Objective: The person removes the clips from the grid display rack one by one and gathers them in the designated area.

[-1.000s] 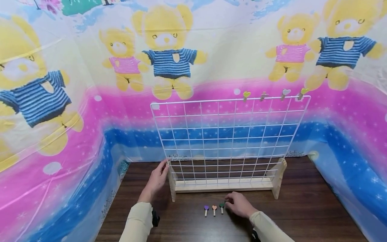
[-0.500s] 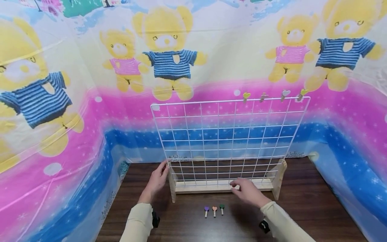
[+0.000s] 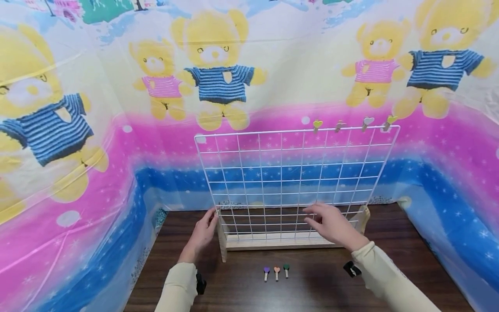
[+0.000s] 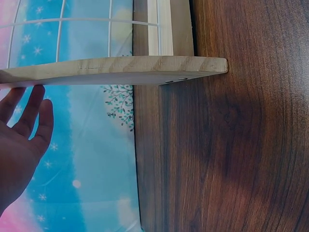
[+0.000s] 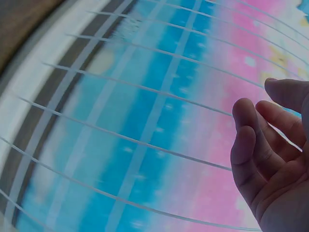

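Right of centre in the frame, the person's right hand (image 3: 329, 221) hovers before the wire grid (image 3: 301, 179), its fingers loosely bent and the thumb tip apart from the index tip. A row of three clips with heart tops, purple (image 3: 267, 274), orange (image 3: 277, 273) and green (image 3: 286, 271), lies on the table (image 3: 405, 260) at lower centre, below and left of that hand. Four more clips sit along the grid's top rail at upper right, above the hand and well apart from it: a yellow clip (image 3: 317, 125), a dull one (image 3: 340, 125), a white one (image 3: 367, 123) and a second yellow one (image 3: 390, 122). Left of centre, the left hand (image 3: 203, 229) touches the end of the wooden stand (image 3: 280, 244) with relaxed, spread fingertips (its thumb is out of sight in the left wrist view). A bear-print cloth (image 3: 292, 73) fills the background.
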{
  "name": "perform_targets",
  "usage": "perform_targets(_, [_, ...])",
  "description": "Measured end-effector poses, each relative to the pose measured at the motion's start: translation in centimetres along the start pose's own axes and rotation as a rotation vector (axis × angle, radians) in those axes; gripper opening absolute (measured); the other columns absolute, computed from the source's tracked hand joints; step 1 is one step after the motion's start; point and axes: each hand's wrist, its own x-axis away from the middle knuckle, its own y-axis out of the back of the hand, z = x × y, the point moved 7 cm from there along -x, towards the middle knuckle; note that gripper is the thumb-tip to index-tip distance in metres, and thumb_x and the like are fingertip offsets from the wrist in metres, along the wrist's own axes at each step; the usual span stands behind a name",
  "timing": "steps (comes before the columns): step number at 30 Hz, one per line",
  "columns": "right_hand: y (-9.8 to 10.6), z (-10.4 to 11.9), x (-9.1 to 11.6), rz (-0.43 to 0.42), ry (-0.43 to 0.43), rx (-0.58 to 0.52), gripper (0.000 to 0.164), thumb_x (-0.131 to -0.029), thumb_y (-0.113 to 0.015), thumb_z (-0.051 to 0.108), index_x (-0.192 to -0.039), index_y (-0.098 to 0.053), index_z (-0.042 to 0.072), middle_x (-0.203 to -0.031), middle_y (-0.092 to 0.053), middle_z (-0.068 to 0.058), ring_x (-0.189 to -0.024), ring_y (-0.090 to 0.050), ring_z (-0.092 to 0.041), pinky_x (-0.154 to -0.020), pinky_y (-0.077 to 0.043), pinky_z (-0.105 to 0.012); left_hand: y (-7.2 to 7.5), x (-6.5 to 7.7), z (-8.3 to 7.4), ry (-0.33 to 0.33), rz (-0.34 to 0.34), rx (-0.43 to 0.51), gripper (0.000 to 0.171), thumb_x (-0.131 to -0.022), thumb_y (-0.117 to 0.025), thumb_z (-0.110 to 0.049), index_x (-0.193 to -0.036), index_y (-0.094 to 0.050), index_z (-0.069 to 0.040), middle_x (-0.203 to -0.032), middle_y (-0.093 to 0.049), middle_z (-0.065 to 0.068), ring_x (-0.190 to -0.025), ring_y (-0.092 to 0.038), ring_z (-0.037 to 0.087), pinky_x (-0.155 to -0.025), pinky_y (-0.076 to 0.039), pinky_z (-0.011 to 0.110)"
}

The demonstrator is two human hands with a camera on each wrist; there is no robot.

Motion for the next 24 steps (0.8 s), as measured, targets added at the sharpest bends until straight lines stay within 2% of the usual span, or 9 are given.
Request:
perform_targets(10, [7.3, 3.5, -2.3, -0.189, 0.211, 0.042, 0.029, -0.081, -0.075, 0.008, -0.109, -0.068, 0.005, -0.094, -0.062, -0.003, -0.060, -0.051, -0.001, -0.053, -0.047, -0.022, -0.1, 0.0, 0.1, -0.003, 0.005, -0.001, 0.039, -0.103, -0.042, -0.022, -0.141, -0.043, -0.013, -0.128, -0.054, 0.018, -0.116, -0.052, 0.034, -0.090, -0.043, 0.052])
perform_targets(15, [10.6, 4.9, -3.4, -0.270, 0.234, 0.076, 0.031, -0.080, -0.076, 0.007, -0.110, -0.068, 0.004, -0.098, -0.063, -0.006, -0.060, -0.050, -0.002, -0.055, -0.048, -0.024, 0.0, 0.0, 0.0, 0.002, 0.002, -0.005, 0.038, -0.103, -0.042, -0.022, -0.141, -0.044, -0.014, -0.128, -0.054, 0.018, -0.116, -0.052, 0.034, -0.090, -0.043, 0.052])
perform_targets(21, [14.3, 6.6, -4.7, -0.400, 0.274, 0.067, 0.034, -0.077, -0.077, 0.001, -0.110, -0.068, 0.002, -0.097, -0.064, -0.008, -0.058, -0.052, -0.006, -0.055, -0.050, -0.029, 0.0, -0.1, 0.0, 0.011, -0.008, -0.009, 0.037, -0.103, -0.042, -0.021, -0.140, -0.045, -0.016, -0.126, -0.056, 0.017, -0.114, -0.053, 0.032, -0.089, -0.044, 0.051])
perform_targets(24, [15.7, 7.5, -5.3, -0.443, 0.294, 0.064, 0.036, -0.075, -0.078, -0.001, -0.110, -0.068, 0.001, -0.098, -0.064, -0.009, -0.058, -0.054, -0.008, -0.056, -0.050, -0.026, 0.0, -0.1, 0.1, 0.018, -0.008, -0.008, 0.037, -0.103, -0.042, -0.022, -0.140, -0.045, -0.017, -0.126, -0.056, 0.017, -0.115, -0.053, 0.032, -0.089, -0.044, 0.051])
